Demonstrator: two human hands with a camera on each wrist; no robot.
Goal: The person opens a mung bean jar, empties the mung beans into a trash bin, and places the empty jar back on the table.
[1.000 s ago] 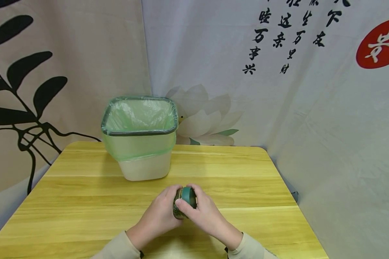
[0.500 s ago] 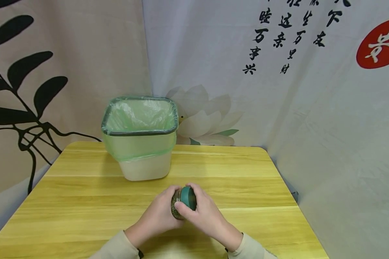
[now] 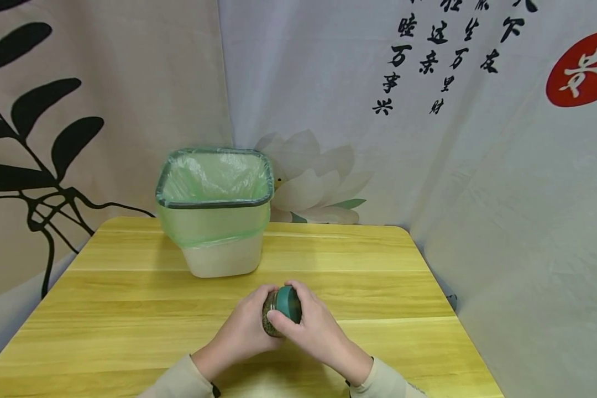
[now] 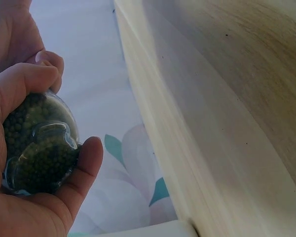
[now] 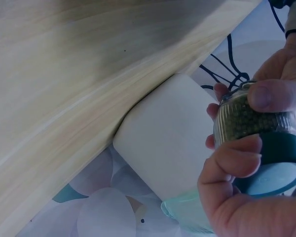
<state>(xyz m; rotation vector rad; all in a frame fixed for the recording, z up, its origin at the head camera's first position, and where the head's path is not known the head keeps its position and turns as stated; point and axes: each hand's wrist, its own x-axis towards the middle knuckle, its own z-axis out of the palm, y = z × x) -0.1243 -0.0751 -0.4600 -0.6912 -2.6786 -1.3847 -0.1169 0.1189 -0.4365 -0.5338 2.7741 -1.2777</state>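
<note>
A clear ribbed jar [image 5: 241, 116] full of small green beans lies tilted between the two hands, above the table's near half. My left hand [image 3: 246, 326] grips the jar body; in the left wrist view its fingers and thumb curl round the glass [image 4: 42, 148] near the base, with beans showing through. My right hand [image 3: 318, 331] holds the teal lid [image 3: 289, 303], thumb on the near side and fingers over the far side. The lid sits on the jar and faces right in the head view. In the right wrist view its top looks pale.
A white bin [image 3: 224, 260] lined with a green plastic bag [image 3: 214, 224] stands at the back left of the wooden table [image 3: 368, 276]. Printed cloth [image 3: 323, 83] hangs behind the table and along its right side.
The jar has turned and shifted slightly left within the hands since the first frame, showing more of the lid. Between the last two frames hardly anything differs.
</note>
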